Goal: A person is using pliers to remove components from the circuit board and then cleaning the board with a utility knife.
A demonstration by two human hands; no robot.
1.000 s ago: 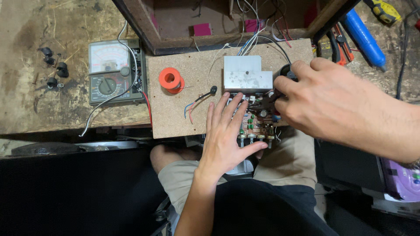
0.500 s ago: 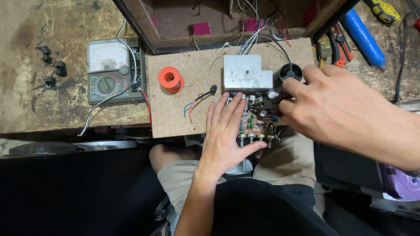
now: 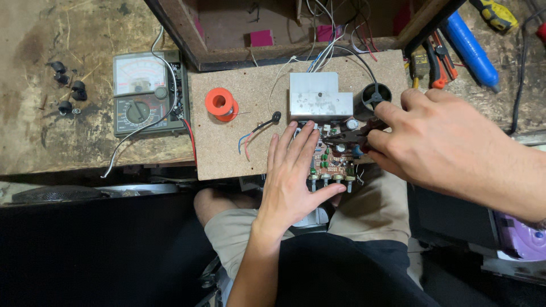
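My left hand (image 3: 293, 176) lies flat, fingers spread, on the near edge of a chipboard panel (image 3: 239, 153) and presses on the left part of a brown circuit board (image 3: 335, 162). My right hand (image 3: 438, 145) comes in from the right and grips slim pliers (image 3: 347, 136). Their tips point left over the circuit board, close to my left fingertips. Behind the board stands a silver metal heat sink (image 3: 318, 102), with a black round part (image 3: 375, 96) to its right.
An orange solder spool (image 3: 220, 104) and loose coloured wires (image 3: 250, 139) lie on the panel. A dark analogue multimeter (image 3: 142, 94) sits to the left, near small black knobs (image 3: 71, 91). An open wooden case (image 3: 227, 34) with wires stands behind. A blue tool (image 3: 469, 48) and red-handled pliers (image 3: 438, 57) lie at the right.
My right hand has drawn back to the right, uncovering the black round part. The pliers' tips now show over the circuit board. My left hand has stayed in place.
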